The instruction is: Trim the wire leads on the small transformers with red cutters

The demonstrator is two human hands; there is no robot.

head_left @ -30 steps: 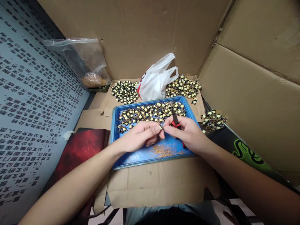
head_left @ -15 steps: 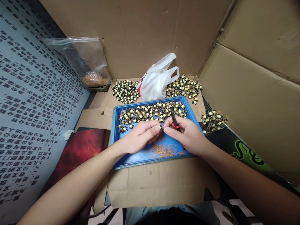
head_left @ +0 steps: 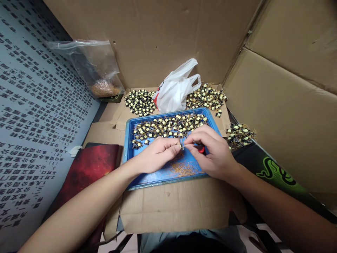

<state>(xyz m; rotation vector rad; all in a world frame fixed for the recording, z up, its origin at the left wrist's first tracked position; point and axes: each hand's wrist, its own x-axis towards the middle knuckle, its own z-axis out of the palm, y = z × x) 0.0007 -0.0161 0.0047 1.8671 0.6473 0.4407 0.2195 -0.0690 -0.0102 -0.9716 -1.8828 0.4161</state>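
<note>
My left hand (head_left: 159, 155) pinches a small yellow-and-black coil transformer (head_left: 181, 147) between thumb and fingertips, over the blue tray (head_left: 163, 183). Just to its right, my right hand (head_left: 216, 151) has thumb and index finger pressed together near the transformer's wire leads. Red-handled cutters (head_left: 202, 150) are tucked inside that same hand; the palm and fingers hide most of them. Behind both hands, many loose transformers (head_left: 160, 127) with copper leads lie in the tray. Clipped copper wire bits (head_left: 184, 169) are scattered at its front.
Beyond the tray stand a white plastic bag (head_left: 173, 93) and two transformer heaps (head_left: 140, 102). Another heap (head_left: 239, 135) lies at right. A clear zip bag (head_left: 105, 86) of wire bits is at back left. Cardboard walls (head_left: 286, 105) rise behind and at right.
The cutters, earlier pointing up from my right hand with black jaws showing, have turned down into the palm. My right fingers have closed in towards the transformer's leads. My left hand stays nearly still.
</note>
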